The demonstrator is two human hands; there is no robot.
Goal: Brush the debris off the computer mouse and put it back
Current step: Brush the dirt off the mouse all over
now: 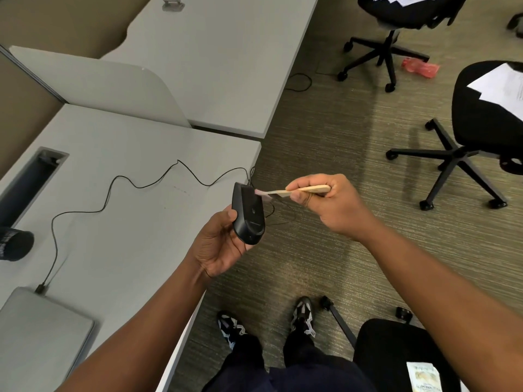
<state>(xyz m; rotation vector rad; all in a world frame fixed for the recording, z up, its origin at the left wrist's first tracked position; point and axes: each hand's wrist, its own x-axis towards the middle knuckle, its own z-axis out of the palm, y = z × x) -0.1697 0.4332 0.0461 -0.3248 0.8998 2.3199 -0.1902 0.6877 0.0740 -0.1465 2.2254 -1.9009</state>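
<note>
hands (223, 244) closed around mouse (248, 215), brush (294, 191)

1 mouse (248, 215), 1 brush (294, 191), 3 chairs (481, 131), 1 laptop (42, 329).

Bare forearms, dark trousers (297, 369), patterned sneakers (303, 315)

Pale grey table (135, 236) here, a thin black cable (119, 182) snaking across it (plugged into the grey laptop (39, 332) at the near corner), dark cup (14, 244) alongside.
</note>
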